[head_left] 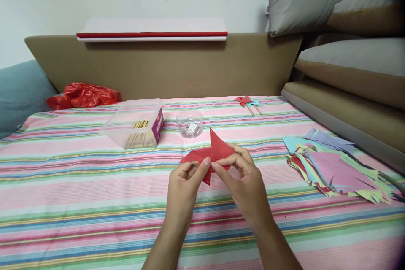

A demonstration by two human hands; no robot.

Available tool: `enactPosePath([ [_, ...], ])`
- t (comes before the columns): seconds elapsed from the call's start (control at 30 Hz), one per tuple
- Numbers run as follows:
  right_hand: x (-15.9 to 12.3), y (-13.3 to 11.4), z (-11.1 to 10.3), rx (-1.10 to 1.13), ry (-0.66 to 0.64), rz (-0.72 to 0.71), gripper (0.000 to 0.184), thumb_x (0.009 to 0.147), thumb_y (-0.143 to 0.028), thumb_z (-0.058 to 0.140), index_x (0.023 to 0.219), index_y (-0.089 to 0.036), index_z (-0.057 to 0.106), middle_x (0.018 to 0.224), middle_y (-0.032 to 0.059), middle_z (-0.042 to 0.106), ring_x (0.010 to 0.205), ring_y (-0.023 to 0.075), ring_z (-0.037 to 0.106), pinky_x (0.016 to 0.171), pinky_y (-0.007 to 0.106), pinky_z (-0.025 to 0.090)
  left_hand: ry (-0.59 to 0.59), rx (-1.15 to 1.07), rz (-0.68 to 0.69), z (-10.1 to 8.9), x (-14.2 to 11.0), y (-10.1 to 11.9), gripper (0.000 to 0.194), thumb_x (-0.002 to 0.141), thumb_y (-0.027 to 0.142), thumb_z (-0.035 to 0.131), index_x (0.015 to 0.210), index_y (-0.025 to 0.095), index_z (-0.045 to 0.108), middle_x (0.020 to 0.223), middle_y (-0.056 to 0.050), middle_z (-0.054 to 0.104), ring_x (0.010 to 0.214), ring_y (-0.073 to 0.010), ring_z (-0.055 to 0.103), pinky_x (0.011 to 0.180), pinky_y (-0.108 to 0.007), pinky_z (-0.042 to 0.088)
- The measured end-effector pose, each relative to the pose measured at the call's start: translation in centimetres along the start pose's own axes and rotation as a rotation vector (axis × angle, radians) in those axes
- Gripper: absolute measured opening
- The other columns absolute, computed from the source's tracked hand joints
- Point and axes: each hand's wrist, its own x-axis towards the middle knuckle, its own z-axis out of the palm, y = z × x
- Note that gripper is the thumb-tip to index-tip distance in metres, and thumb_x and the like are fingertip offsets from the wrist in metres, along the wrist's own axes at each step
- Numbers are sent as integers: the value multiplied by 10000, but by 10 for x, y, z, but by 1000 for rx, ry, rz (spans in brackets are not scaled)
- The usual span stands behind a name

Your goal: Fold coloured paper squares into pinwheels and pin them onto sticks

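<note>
Between my two hands is a red paper pinwheel point(218, 147), its blades folded in and their points sticking up, left and down. My left hand point(187, 177) pinches it near the centre with thumb and fingers. From the other side, my right hand point(242, 168) grips the paper, its thumb close to the left thumb at the middle. The fingertips cover the pinwheel's centre, so whether a pin is there is hidden. Beyond the hands stands a clear round tub point(189, 124) with small shiny pieces in it.
A clear plastic box point(115, 124) of thin wooden sticks point(139, 139) stands left. Cut coloured paper point(344, 171) lies right, with dark scissors-like handles at its edge. Finished pinwheels on sticks point(245, 101) lie at the back. Cushions point(351, 63) border the right; a red bag point(88, 95) lies back left.
</note>
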Motion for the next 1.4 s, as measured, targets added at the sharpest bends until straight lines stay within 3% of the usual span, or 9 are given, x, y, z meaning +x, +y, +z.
enactPosePath([
  [0.3, -1, -6, 1, 60, -7, 72, 153, 797, -410, 792, 835, -275, 729, 1323, 71, 566, 1343, 307, 500, 1078, 503, 448, -20, 68, 27, -1, 0, 3, 398, 775, 497, 814, 677, 149, 647, 640, 9, 560, 652, -118, 483, 616, -237, 394],
  [0.47, 1, -13, -1, 315, 40, 251, 546, 727, -461, 847, 1181, -309, 585, 1289, 68, 634, 1233, 281, 584, 960, 425, 523, -55, 88, 55, -2, 0, 7, 481, 797, 492, 791, 619, 171, 480, 615, 51, 401, 613, -93, 375, 570, -216, 333],
  [0.67, 5, -19, -20, 373, -309, 379, 343, 782, -522, 786, 974, -238, 781, 1204, 79, 708, 1098, 296, 647, 902, 394, 519, -239, 163, 58, -13, 1, 14, 413, 815, 484, 772, 660, 169, 556, 615, 38, 458, 581, -94, 375, 532, -218, 304],
  [0.77, 5, -18, -23, 348, -354, 379, 301, 766, -485, 808, 916, -224, 794, 1118, 73, 734, 1009, 259, 657, 851, 354, 524, -284, 220, 58, -17, 2, 16, 436, 821, 480, 765, 621, 182, 517, 565, 56, 395, 537, -89, 318, 494, -226, 249],
  [0.87, 4, -14, -22, 293, -326, 371, 296, 766, -477, 798, 882, -205, 797, 1061, 80, 737, 924, 240, 651, 749, 330, 529, -288, 264, 71, -18, 3, 16, 476, 805, 490, 771, 584, 194, 471, 548, 57, 368, 517, -92, 298, 482, -241, 218],
  [1.0, 2, -8, -19, 236, -333, 368, 303, 777, -482, 771, 891, -203, 798, 974, 73, 733, 826, 224, 634, 661, 319, 518, -312, 277, 49, -17, 4, 17, 443, 779, 498, 789, 582, 193, 536, 537, 39, 433, 497, -104, 343, 478, -252, 231],
  [1.13, 1, -6, -13, 292, -222, 358, 313, 748, -484, 793, 894, -207, 792, 990, 74, 748, 881, 252, 663, 753, 363, 540, -295, 188, 68, -16, 4, 19, 331, 811, 464, 781, 665, 185, 682, 600, 9, 555, 559, -124, 454, 530, -244, 346],
  [1.23, 0, -7, -4, 430, -80, 357, 318, 764, -471, 805, 935, -204, 792, 993, 73, 759, 937, 260, 668, 850, 397, 531, -252, 50, 61, -12, 3, 15, 268, 864, 459, 743, 860, 193, 774, 827, -43, 706, 774, -164, 606, 743, -255, 486],
  [1.4, -4, -9, 15, 651, 35, 372, 284, 794, -435, 812, 971, -216, 771, 971, 48, 773, 937, 239, 677, 898, 404, 528, -146, -231, -54, 7, -5, -1, 241, 749, 358, 875, 903, 196, 784, 855, -29, 724, 816, -153, 641, 808, -262, 522],
])
